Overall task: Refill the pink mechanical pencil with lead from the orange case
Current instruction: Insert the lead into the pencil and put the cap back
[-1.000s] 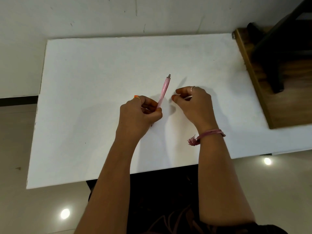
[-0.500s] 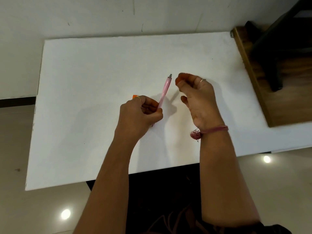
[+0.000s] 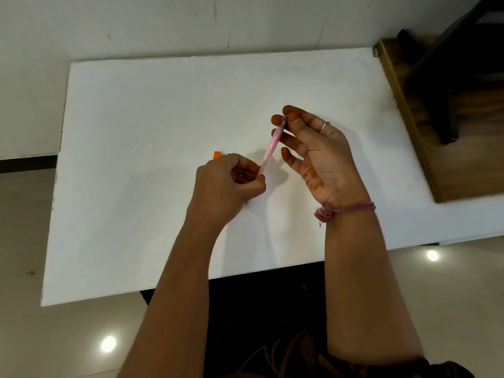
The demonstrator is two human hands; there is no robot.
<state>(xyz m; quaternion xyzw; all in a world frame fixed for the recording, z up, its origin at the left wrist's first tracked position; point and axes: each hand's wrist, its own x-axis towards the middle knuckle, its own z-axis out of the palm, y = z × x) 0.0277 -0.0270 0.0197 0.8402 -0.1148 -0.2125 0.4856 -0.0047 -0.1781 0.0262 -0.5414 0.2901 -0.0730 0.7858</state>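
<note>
My left hand (image 3: pixel 229 186) is shut on the lower end of the pink mechanical pencil (image 3: pixel 270 148), which slants up and to the right above the white table (image 3: pixel 136 132). My right hand (image 3: pixel 316 151) has its thumb and forefinger pinched at the pencil's top end, with the other fingers spread. Anything between those fingertips is too small to make out. A corner of the orange case (image 3: pixel 217 154) peeks out behind my left knuckles. I cannot tell whether it lies on the table or sits in that hand.
A wooden surface (image 3: pixel 425 148) with a dark chair leg (image 3: pixel 447 113) lies over the table's right end. A wall runs along the far edge. My lap is below the near edge.
My right hand has lifted off the table and moved up and left to the pencil's top end, where its fingertips now pinch. My left hand has kept its hold.
</note>
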